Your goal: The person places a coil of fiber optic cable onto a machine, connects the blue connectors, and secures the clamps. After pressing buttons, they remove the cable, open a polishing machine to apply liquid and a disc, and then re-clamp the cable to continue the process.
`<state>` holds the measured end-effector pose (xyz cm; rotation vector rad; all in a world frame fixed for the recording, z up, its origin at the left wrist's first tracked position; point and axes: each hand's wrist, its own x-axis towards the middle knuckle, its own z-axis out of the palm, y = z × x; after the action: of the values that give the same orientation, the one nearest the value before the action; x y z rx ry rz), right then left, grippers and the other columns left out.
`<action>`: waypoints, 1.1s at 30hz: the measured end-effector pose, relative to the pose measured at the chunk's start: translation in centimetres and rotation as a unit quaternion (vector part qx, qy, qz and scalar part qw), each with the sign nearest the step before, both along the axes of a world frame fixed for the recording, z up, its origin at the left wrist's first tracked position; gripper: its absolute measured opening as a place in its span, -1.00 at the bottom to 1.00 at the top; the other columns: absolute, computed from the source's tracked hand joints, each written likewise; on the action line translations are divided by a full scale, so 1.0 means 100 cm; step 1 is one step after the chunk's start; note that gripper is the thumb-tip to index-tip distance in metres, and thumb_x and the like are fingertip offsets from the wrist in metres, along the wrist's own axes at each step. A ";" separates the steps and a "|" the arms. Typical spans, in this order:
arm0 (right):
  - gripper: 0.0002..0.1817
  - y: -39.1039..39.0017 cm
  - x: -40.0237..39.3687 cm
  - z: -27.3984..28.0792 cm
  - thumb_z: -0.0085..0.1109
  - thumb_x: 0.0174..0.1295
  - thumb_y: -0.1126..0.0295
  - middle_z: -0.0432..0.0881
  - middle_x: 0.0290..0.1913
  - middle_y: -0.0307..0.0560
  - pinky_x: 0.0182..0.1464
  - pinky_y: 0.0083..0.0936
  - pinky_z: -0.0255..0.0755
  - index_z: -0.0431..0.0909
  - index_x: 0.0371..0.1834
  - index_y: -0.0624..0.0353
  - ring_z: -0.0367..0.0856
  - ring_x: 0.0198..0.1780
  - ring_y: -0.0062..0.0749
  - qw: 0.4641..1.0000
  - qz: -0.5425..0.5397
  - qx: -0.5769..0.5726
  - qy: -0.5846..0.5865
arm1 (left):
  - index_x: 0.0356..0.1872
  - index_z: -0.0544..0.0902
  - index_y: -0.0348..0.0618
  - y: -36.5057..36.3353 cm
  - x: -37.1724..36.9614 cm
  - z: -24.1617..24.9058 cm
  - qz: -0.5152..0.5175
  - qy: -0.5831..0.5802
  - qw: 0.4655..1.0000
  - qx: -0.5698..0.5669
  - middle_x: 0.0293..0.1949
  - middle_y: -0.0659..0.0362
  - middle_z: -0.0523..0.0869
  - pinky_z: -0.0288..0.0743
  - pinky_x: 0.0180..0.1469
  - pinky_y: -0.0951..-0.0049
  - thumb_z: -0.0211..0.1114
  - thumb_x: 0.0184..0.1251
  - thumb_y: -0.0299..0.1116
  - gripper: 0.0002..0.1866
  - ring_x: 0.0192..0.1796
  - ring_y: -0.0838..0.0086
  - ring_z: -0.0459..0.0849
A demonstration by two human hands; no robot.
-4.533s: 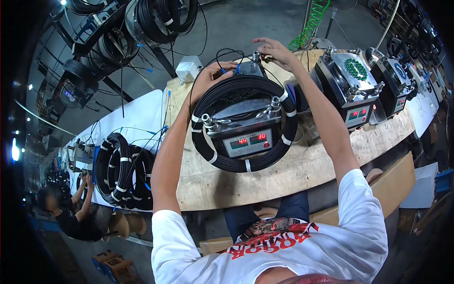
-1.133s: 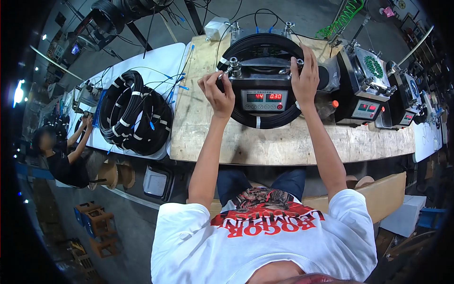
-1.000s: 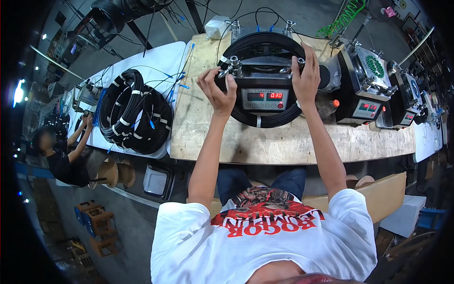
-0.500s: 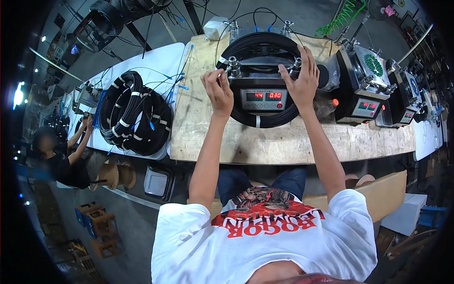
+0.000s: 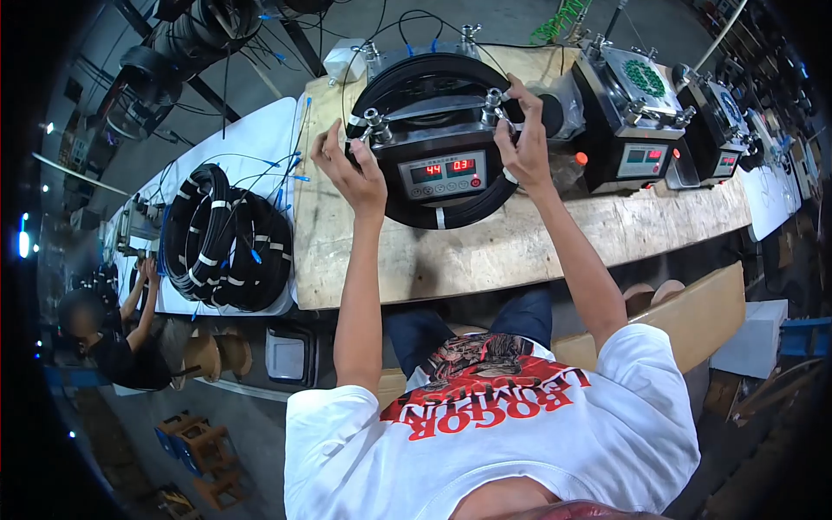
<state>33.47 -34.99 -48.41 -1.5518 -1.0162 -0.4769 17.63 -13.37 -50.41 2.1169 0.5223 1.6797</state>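
Observation:
A black cable coil [image 5: 440, 217] rings a metal-topped machine with a red digital readout [image 5: 444, 173], which stands on the wooden tabletop. My left hand [image 5: 354, 173] is at the coil's left side, near the left clamp post [image 5: 375, 124]; its fingers are bent and spread apart. On the opposite side, my right hand [image 5: 526, 143] straddles the coil, thumb inside by the right clamp post [image 5: 492, 106] and fingers round the outer edge. Part of the coil there is hidden behind this hand.
Bundled black cables [image 5: 227, 247] with blue-tipped ends lie on a white table [image 5: 267, 126] at left. Two similar machines, the nearer with a green-dotted plate [image 5: 643, 78], stand at right beside an orange-capped bottle [image 5: 569, 169]. A co-worker [image 5: 121, 347] sits far left.
The head view has shifted and tilted. My left fingers have spread from a pinch at the left clamp post. My right fingers have bent in around the coil's side. The right readout changed slightly.

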 end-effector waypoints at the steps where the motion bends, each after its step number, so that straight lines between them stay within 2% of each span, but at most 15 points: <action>1: -0.25 -0.002 -0.004 -0.001 0.07 0.28 0.64 0.49 0.17 0.15 0.47 -0.26 0.26 0.14 0.59 0.27 0.50 0.33 -0.05 1.000 -0.003 -0.004 -0.007 | 0.33 0.52 -0.24 -0.001 0.001 0.004 -0.026 0.000 0.999 -0.035 0.24 -0.12 0.46 0.41 0.21 0.13 0.12 0.58 -0.26 -0.58 0.19 0.03 0.49; 2: -0.27 -0.003 -0.006 -0.002 0.06 0.31 0.63 0.49 0.18 0.15 0.47 -0.26 0.26 0.14 0.59 0.27 0.50 0.33 -0.05 1.000 0.000 0.001 0.001 | 0.36 0.52 -0.21 -0.001 0.001 0.008 -0.051 0.001 0.996 -0.070 0.26 -0.13 0.44 0.45 0.17 0.15 0.11 0.60 -0.22 -0.56 0.20 0.01 0.50; 3: -0.29 -0.004 -0.006 -0.001 0.05 0.34 0.61 0.50 0.18 0.15 0.47 -0.26 0.26 0.14 0.59 0.27 0.50 0.33 -0.05 1.000 0.005 0.006 0.009 | 0.45 0.49 -0.09 0.001 0.002 0.009 -0.022 0.033 0.999 -0.023 0.21 -0.14 0.53 0.54 0.04 0.14 0.06 0.66 -0.11 -0.51 0.13 -0.01 0.61; 6: -0.34 -0.005 -0.007 0.000 0.01 0.42 0.58 0.50 0.22 0.15 0.47 -0.28 0.25 0.14 0.60 0.27 0.50 0.33 -0.06 1.000 0.019 -0.001 0.013 | 0.45 0.51 -0.05 -0.002 0.000 0.011 -0.045 0.079 0.991 -0.094 0.08 -0.15 0.66 0.56 0.01 0.10 0.00 0.69 -0.06 -0.50 0.01 -0.03 0.70; 7: -0.36 -0.006 -0.008 0.000 -0.01 0.45 0.57 0.50 0.24 0.14 0.47 -0.29 0.25 0.14 0.60 0.27 0.49 0.34 -0.07 1.000 0.023 -0.008 0.012 | 0.44 0.52 -0.08 -0.004 0.000 0.013 -0.045 0.074 0.992 -0.096 -0.06 -0.15 0.73 0.55 0.01 0.09 -0.03 0.70 -0.06 -0.50 -0.06 -0.04 0.72; 16: -0.58 -0.021 -0.008 0.010 0.08 0.51 0.50 0.58 0.31 0.13 0.22 -0.40 0.49 0.44 0.41 0.20 0.67 0.17 -0.14 0.998 -0.001 -0.015 0.054 | 0.47 0.52 -0.02 -0.006 -0.003 0.013 -0.040 0.077 0.992 -0.090 -0.17 -0.12 0.68 0.52 -0.05 0.11 -0.06 0.71 -0.01 -0.48 -0.17 0.00 0.68; 17: -0.67 -0.018 -0.011 0.009 0.17 0.47 0.48 0.61 0.21 0.12 0.14 -0.38 0.50 0.53 0.26 0.22 0.67 0.06 -0.13 0.999 -0.046 0.013 0.015 | 0.47 0.51 -0.02 -0.006 -0.004 0.013 -0.038 0.082 0.992 -0.093 -0.20 -0.11 0.66 0.52 -0.07 0.11 -0.07 0.71 -0.01 -0.48 -0.20 0.02 0.67; 20: -0.74 -0.027 -0.014 0.005 0.20 0.44 0.49 0.62 0.07 0.09 0.03 -0.33 0.52 0.54 0.14 0.26 0.65 -0.07 -0.09 0.970 -0.197 -0.059 -0.127 | 0.48 0.50 0.00 -0.006 -0.002 0.010 -0.040 0.076 0.992 -0.096 -0.26 -0.07 0.63 0.50 -0.10 0.11 -0.07 0.71 -0.01 -0.48 -0.25 0.05 0.64; 21: -0.80 -0.027 -0.018 0.007 0.18 0.45 0.48 0.61 -0.04 0.07 -0.04 -0.29 0.50 0.55 0.07 0.28 0.61 -0.16 -0.05 0.965 -0.205 -0.061 -0.150 | 0.49 0.49 0.01 -0.009 -0.004 0.014 -0.040 0.088 0.990 -0.107 -0.19 -0.11 0.66 0.52 -0.07 0.10 -0.08 0.71 -0.02 -0.48 -0.19 0.01 0.67; 24: -0.83 -0.017 -0.026 0.007 0.13 0.49 0.46 0.62 -0.07 0.08 -0.05 -0.30 0.49 0.54 0.05 0.28 0.61 -0.16 -0.07 0.993 -0.086 0.012 0.075 | 0.49 0.49 0.02 -0.011 -0.003 0.013 -0.026 0.072 0.994 -0.083 -0.10 -0.15 0.68 0.53 -0.02 0.07 -0.09 0.71 -0.02 -0.49 -0.10 -0.05 0.69; 25: -0.84 -0.012 -0.021 0.005 0.06 0.54 0.43 0.64 -0.24 0.14 -0.14 -0.27 0.50 0.53 0.07 0.23 0.66 -0.26 0.00 0.993 -0.105 0.028 0.039 | 0.47 0.50 -0.02 -0.013 -0.003 0.014 -0.024 0.072 0.993 -0.087 -0.08 -0.14 0.69 0.53 0.01 0.12 -0.08 0.71 -0.04 -0.49 -0.07 -0.01 0.70; 27: -0.83 -0.009 -0.017 0.007 0.03 0.57 0.41 0.63 -0.36 0.16 -0.23 -0.20 0.49 0.51 0.09 0.20 0.67 -0.34 0.08 0.987 -0.130 0.006 0.095 | 0.45 0.52 -0.10 -0.014 -0.003 0.016 -0.018 0.071 0.993 -0.094 -0.03 -0.11 0.71 0.54 0.07 0.21 -0.06 0.72 -0.06 -0.49 -0.03 0.07 0.72; 29: -0.80 -0.006 -0.008 0.006 0.01 0.59 0.36 0.61 -0.50 0.17 -0.35 -0.12 0.44 0.46 0.16 0.16 0.67 -0.42 0.21 0.983 -0.155 -0.014 0.099 | 0.46 0.51 -0.03 -0.015 -0.002 0.016 -0.023 0.079 0.990 -0.112 -0.03 -0.15 0.69 0.54 0.05 0.09 -0.08 0.71 -0.05 -0.50 -0.01 -0.05 0.70; 32: -0.77 -0.016 -0.003 0.017 0.04 0.58 0.33 0.59 -0.52 0.15 -0.35 -0.15 0.45 0.44 0.18 0.17 0.66 -0.47 0.12 0.985 -0.118 -0.047 0.116 | 0.46 0.50 0.01 -0.014 -0.002 0.012 -0.022 0.087 0.989 -0.119 -0.03 -0.16 0.69 0.55 0.03 0.02 -0.09 0.71 -0.04 -0.50 -0.01 -0.12 0.69; 33: -0.74 -0.020 -0.005 0.021 0.12 0.54 0.34 0.57 -0.52 0.11 -0.35 -0.20 0.45 0.43 0.17 0.21 0.63 -0.51 -0.04 0.977 -0.091 -0.071 0.178 | 0.46 0.50 0.01 -0.013 -0.002 0.012 -0.020 0.088 0.989 -0.116 -0.03 -0.16 0.69 0.55 0.02 0.02 -0.09 0.71 -0.04 -0.50 -0.01 -0.12 0.69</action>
<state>32.92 -37.00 -46.27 -1.7906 -0.6462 -0.2414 17.40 -14.64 -49.22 2.0971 0.6885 1.3461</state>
